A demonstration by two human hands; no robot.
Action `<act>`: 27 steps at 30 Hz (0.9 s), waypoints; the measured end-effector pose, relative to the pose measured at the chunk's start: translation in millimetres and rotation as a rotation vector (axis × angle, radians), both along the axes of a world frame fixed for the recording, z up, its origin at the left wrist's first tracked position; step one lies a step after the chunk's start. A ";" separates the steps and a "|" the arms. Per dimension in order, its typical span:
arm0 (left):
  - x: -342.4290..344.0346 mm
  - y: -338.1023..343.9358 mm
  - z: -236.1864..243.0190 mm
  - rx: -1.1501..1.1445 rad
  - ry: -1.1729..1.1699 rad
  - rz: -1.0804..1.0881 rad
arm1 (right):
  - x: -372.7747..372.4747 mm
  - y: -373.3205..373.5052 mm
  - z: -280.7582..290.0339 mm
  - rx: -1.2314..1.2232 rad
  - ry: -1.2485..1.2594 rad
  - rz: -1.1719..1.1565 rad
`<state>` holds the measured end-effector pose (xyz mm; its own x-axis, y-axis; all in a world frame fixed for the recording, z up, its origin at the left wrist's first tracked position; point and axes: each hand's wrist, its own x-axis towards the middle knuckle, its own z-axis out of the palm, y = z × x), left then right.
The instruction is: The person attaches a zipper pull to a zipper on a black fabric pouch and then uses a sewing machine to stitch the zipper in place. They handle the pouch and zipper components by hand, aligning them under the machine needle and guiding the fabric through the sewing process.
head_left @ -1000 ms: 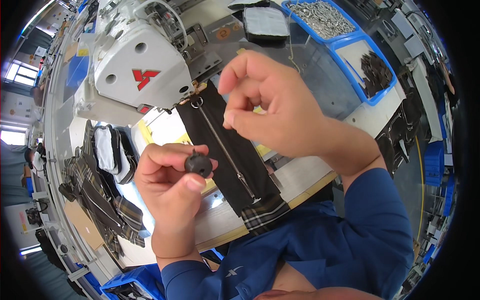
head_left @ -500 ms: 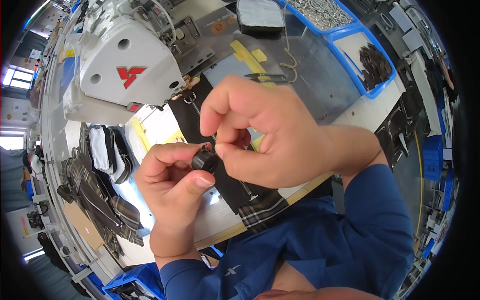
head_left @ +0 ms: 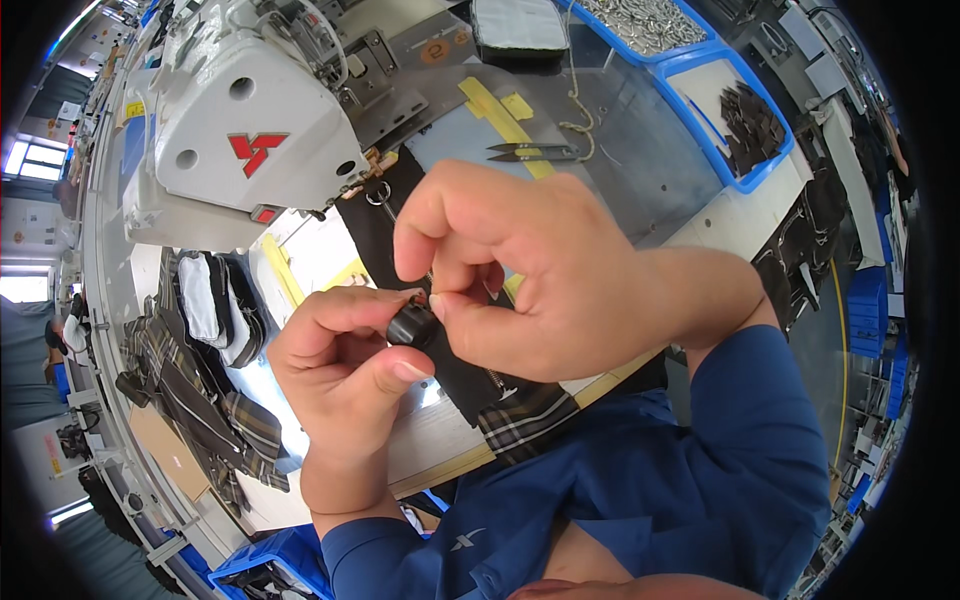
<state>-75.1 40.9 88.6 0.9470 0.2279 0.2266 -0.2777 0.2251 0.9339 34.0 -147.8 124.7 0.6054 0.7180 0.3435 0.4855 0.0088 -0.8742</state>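
Observation:
My left hand (head_left: 350, 370) has its fingers closed round a small dark cylindrical part, like a bobbin case (head_left: 410, 325). Over its right side, my right hand (head_left: 540, 280) is curled, thumb and fingertips pinched at the part's upper edge; what they grip is too small to make out. Beneath both hands lies a black fabric strip (head_left: 460, 390) with a metal zipper, ending in dark plaid cloth (head_left: 525, 425). Its far end reaches the white sewing machine (head_left: 220, 140). Black thread snips (head_left: 525, 152) lie just beyond my right hand, beside yellow tape (head_left: 480, 105).
Blue trays at the back right hold metal pieces (head_left: 650, 20) and dark pieces (head_left: 750, 125). A padded pouch (head_left: 518, 22) is at the back. On the left are stacked panels (head_left: 210, 300) and plaid cloth (head_left: 170, 370); dark cloth (head_left: 800, 240) hangs right.
My right hand has moved down and left onto the part, uncovering the snips. My left hand has turned the part slightly. The view has shifted a little.

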 end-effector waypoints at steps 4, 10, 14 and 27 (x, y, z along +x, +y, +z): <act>-0.4 0.5 -0.3 -0.006 -0.008 -0.011 | 0.1 -0.1 0.7 -0.009 0.002 0.000; -0.5 1.2 -0.7 -0.038 -0.027 -0.052 | 0.1 -0.5 0.5 0.000 0.004 0.002; -0.4 2.3 0.2 -0.004 -0.027 -0.049 | 1.0 -1.4 2.7 -0.022 -0.002 0.015; -2.1 3.8 5.1 0.072 0.019 -0.033 | 9.7 -4.8 8.8 -0.105 -0.047 0.109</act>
<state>-77.2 44.8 93.7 0.9580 0.1799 0.2233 -0.2533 0.1662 0.9530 43.8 -152.6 133.5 0.5068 0.8120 0.2893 0.5271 -0.0264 -0.8494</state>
